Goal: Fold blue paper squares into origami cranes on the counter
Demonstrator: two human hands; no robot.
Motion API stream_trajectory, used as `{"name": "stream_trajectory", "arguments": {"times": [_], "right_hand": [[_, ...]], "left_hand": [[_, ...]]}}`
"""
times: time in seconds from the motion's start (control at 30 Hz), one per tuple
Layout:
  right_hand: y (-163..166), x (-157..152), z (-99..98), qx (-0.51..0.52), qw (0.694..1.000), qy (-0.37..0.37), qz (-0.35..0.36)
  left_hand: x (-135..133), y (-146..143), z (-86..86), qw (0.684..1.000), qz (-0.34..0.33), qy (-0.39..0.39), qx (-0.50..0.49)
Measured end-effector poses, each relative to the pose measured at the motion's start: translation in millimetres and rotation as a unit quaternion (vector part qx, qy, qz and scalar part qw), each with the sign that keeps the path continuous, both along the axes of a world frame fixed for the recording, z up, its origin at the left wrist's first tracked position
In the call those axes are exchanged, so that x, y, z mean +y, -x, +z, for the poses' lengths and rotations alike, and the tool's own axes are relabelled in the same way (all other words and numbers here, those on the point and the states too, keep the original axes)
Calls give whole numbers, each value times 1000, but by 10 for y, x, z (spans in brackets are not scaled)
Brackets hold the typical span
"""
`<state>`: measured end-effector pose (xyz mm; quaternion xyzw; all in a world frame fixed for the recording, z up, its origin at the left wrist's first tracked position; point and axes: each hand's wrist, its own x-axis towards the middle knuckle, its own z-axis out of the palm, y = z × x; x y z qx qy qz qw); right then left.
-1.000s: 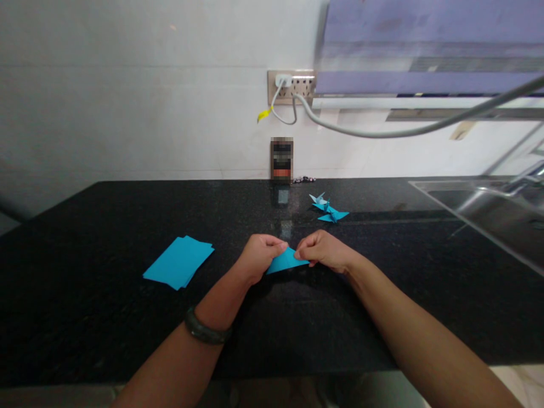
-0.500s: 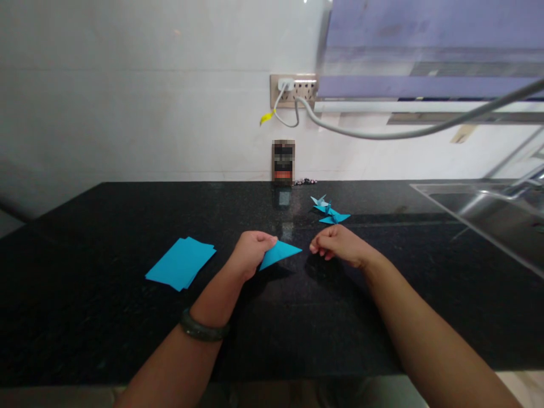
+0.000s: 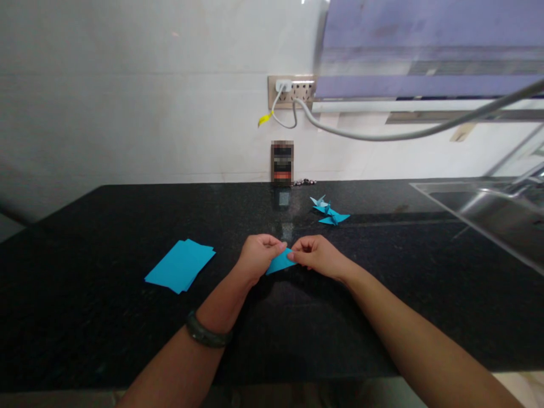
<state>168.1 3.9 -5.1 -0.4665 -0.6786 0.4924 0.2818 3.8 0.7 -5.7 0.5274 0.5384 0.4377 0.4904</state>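
A folded blue paper triangle (image 3: 280, 263) is held just above the black counter (image 3: 106, 238), near its middle. My left hand (image 3: 257, 256) pinches the paper's left part with closed fingers. My right hand (image 3: 317, 256) pinches its right tip, fingers curled together. Most of the paper is hidden between the two hands. A dark band sits on my left wrist.
A stack of flat blue sheets (image 3: 181, 264) lies to the left of my hands. Folded blue paper figures (image 3: 329, 209) rest farther back on the right. A small dark object (image 3: 282, 163) stands against the wall under a socket with cables (image 3: 291, 90). A steel sink (image 3: 488, 209) is at the right.
My right hand, which had let go and drawn away to the right, has come back and pinched the paper's tip. My left hand kept hold of the paper throughout.
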Motion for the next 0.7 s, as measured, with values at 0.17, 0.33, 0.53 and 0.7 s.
{"name": "stream_trajectory", "arguments": {"times": [0.17,0.33,0.53,0.7], "right_hand": [[60,-30,19,-15,1000,7,15],[41,-17,53,28,998,17,-55],[-28,33,41,44,997,-35,-54],[37,31,9,67,988,-90,-108]], "left_hand": [[-24,-31,28,999,-19,-32,8],[-18,-38,41,999,-10,-8,-45],[-15,-26,28,999,-38,-10,-12],[-51,-54,4,993,-107,42,-33]]}}
